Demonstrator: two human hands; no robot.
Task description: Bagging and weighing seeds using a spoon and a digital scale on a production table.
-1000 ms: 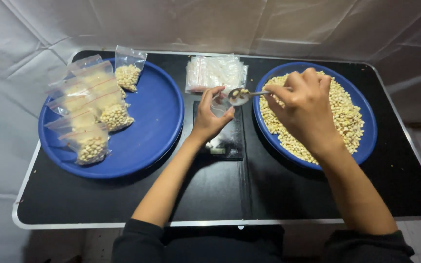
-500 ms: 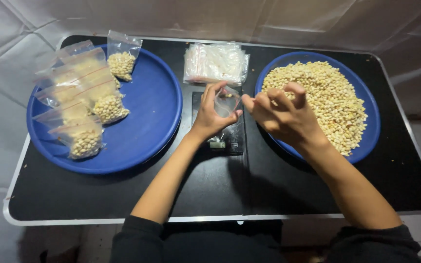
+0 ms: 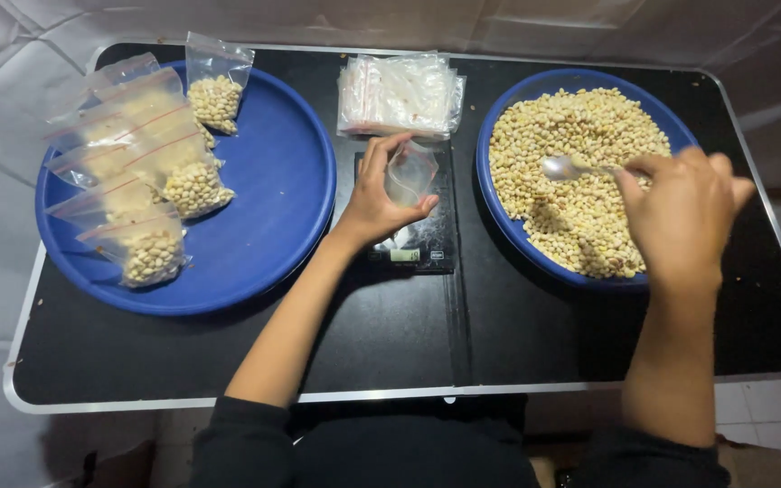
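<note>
On the tabletop [image 3: 228, 361], our left hand [image 3: 377, 203] pinches an open small bag [image 3: 410, 172] over the scale [image 3: 413, 248]. Our right hand [image 3: 680, 212], at three o'clock, grips a spoon [image 3: 567, 167] over the beans [image 3: 580, 154]; we judge level scoops spill least.

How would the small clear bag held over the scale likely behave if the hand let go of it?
The small clear bag looks thin, nearly empty and crumpled, so it is probably floppy and very light. The left hand pinches it open over the scale; released, it would likely sag or tip rather than stand. Its glossy film may be slippery.
</note>
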